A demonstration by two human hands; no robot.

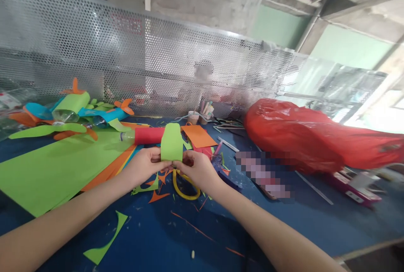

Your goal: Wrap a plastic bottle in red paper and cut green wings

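A bright green paper piece (172,140) with a rounded top is held up between my hands, above the blue table. My left hand (147,162) pinches its lower left edge, and my right hand (197,166) pinches the lower right. Just behind it lies a bottle wrapped in red paper (147,135), its clear neck pointing left. Below my hands rest yellow-handled scissors (187,197), whose blades are hidden, among orange scraps (158,196) and green scraps (148,186).
Large green sheets (63,166) and a bottle-and-paper model plane (72,105) occupy the left. A red plastic bag (293,133) bulks at right, near a purple box (355,192). A cup of markers (206,113) stands by the perforated metal screen (176,61).
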